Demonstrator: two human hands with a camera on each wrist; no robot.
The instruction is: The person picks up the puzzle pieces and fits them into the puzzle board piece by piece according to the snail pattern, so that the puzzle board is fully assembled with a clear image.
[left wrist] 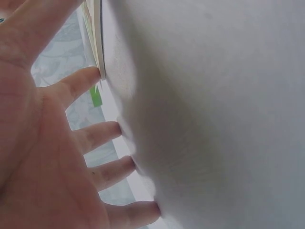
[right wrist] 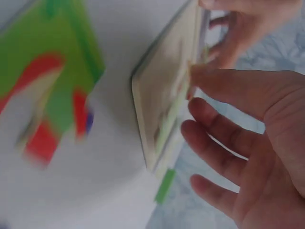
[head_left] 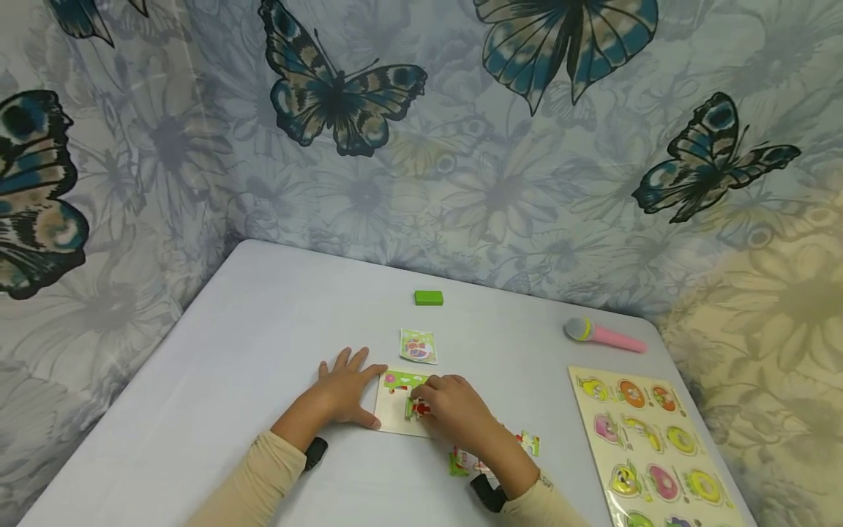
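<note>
A pale puzzle board (head_left: 390, 423) lies on the white table, with a green printed piece (head_left: 398, 378) along its far edge. My left hand (head_left: 344, 393) is spread at its left side, thumb and index finger touching the edge; in the left wrist view the other fingertips rest on the table. Over the board, my right hand (head_left: 457, 411) pinches a small puzzle piece (head_left: 419, 408) with red and green print. That piece is mostly hidden by the fingers in the right wrist view. Loose puzzle pieces (head_left: 459, 463) lie beneath and beside my right forearm, partly covered.
Beyond the board lies a small picture card (head_left: 418, 346), with a green block (head_left: 429, 298) farther back. To the right are a pink toy microphone (head_left: 615, 338) and a large board of fruit pictures (head_left: 619, 439). A butterfly-patterned wall (head_left: 448, 197) borders the table.
</note>
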